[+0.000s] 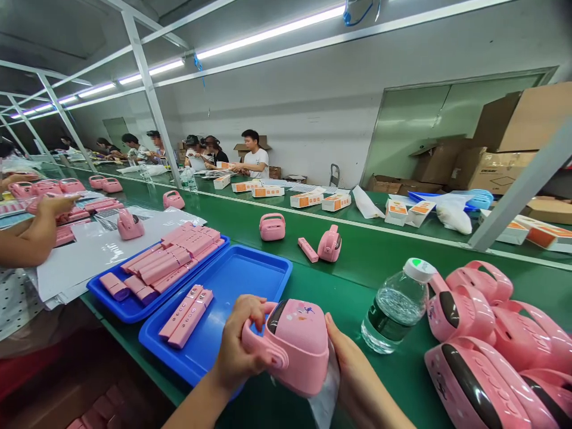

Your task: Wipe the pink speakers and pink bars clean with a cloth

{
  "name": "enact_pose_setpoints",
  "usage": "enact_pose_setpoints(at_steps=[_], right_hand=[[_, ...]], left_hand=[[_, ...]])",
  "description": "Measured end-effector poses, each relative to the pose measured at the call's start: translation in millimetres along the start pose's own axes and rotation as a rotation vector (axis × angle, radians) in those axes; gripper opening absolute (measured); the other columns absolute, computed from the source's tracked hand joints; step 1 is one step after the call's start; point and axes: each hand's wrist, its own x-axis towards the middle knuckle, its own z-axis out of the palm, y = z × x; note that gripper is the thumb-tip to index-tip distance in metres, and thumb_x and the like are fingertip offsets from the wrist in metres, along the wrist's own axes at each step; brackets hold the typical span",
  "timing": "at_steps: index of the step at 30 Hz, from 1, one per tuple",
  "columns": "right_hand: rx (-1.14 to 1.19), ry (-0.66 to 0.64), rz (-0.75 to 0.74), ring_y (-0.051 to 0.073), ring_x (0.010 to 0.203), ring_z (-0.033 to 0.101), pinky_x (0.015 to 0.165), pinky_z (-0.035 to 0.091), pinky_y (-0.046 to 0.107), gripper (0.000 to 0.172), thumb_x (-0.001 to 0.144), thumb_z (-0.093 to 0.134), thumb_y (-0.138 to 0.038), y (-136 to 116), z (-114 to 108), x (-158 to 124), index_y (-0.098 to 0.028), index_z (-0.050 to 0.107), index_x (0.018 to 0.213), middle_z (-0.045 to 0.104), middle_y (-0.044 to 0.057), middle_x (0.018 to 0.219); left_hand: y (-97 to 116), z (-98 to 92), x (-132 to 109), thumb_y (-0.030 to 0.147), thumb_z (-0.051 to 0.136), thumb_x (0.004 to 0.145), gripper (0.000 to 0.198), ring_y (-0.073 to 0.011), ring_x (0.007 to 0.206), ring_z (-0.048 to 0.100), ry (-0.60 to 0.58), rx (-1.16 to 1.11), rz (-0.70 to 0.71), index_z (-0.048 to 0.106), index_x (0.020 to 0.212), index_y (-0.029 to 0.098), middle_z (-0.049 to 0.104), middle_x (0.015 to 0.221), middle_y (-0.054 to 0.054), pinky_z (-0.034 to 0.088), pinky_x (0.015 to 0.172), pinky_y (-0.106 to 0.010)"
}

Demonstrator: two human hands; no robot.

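Left hand (243, 351) and right hand (353, 369) hold one pink speaker (297, 345) at the near edge of the green tabletop (357, 262).
The left is closed around the speaker's handle. The right lies open, palm against the far side, with a thin white sheet (325, 396) under it. The speaker sits just beside a blue tray (232, 286) of pink bars (185, 316), with a water bottle (393, 310) near. It looks like wiping or wrapping. Turning it calls for a firm handle grip while the sheet stays under the shell.

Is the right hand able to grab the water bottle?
Probably yes: the water bottle sits just beside the right hand with nothing between, though that hand now holds the pink speaker.
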Motion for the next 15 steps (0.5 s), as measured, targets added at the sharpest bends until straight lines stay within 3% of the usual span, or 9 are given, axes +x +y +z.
enact_pose_setpoints(at_steps=[3, 6, 8, 10, 12, 15], right_hand=[[-0.075, 0.117, -0.039, 0.025, 0.082, 0.064, 0.069, 0.050, 0.030, 0.041, 0.067, 0.070, -0.045, -5, -6, 1, -0.013, 0.070, 0.093, 0.071, 0.008, 0.088], [-0.100, 0.199, -0.124, 0.023, 0.091, 0.062, 0.073, 0.049, 0.027, 0.038, 0.068, 0.070, -0.044, -2, -11, 4, -0.018, 0.070, 0.095, 0.071, 0.004, 0.093], [-0.121, 0.265, -0.193, 0.021, 0.103, 0.057, 0.082, 0.045, 0.025, 0.039, 0.073, 0.065, -0.047, 2, -12, 4, -0.022, 0.067, 0.103, 0.068, 0.001, 0.104], [-0.275, 0.309, -0.302, 0.021, 0.111, 0.052, 0.092, 0.040, 0.025, 0.043, 0.079, 0.058, -0.049, 6, -12, 3, -0.024, 0.061, 0.114, 0.063, 0.001, 0.116], [-0.574, 0.326, -0.505, 0.022, 0.119, 0.046, 0.099, 0.036, 0.030, 0.042, 0.088, 0.048, -0.043, 11, -10, 2, -0.024, 0.053, 0.124, 0.054, 0.003, 0.128], [-1.222, 0.212, -1.039, 0.024, 0.132, 0.030, 0.107, 0.025, 0.036, 0.038, 0.091, 0.042, -0.027, 23, -9, 3, -0.022, 0.049, 0.128, 0.041, 0.003, 0.140]], left_hand=[[4, -6.2, 5, 0.061, 0.079, 0.026, 0.059, -0.0130, 0.056, 0.033, -0.082, 0.007, -0.131, 0.040, 0.041, 0.019, 0.038, 0.049, 0.003, 0.033, 0.057, -0.026], [6, 1.1, 7, 0.063, 0.071, 0.050, 0.058, -0.0077, 0.048, 0.018, -0.031, -0.075, -0.326, 0.034, 0.045, 0.019, 0.026, 0.048, 0.007, 0.018, 0.045, -0.022], [7, 8.8, 8, 0.064, 0.060, 0.065, 0.055, -0.0062, 0.045, 0.016, -0.026, -0.173, -0.471, 0.031, 0.049, 0.020, 0.022, 0.047, 0.008, 0.016, 0.042, -0.021], [10, 15.0, 9, 0.065, 0.053, 0.071, 0.054, -0.0049, 0.041, 0.016, -0.044, -0.268, -0.588, 0.029, 0.053, 0.021, 0.021, 0.045, 0.010, 0.018, 0.041, -0.019], [14, 18.6, 11, 0.065, 0.052, 0.072, 0.053, -0.0035, 0.038, 0.016, -0.043, -0.365, -0.664, 0.029, 0.055, 0.020, 0.021, 0.044, 0.011, 0.019, 0.039, -0.017], [19, 20.1, 14, 0.058, 0.062, 0.069, 0.051, -0.0014, 0.036, 0.014, -0.013, -0.562, -0.743, 0.032, 0.057, 0.019, 0.022, 0.042, 0.012, 0.017, 0.037, -0.014]])
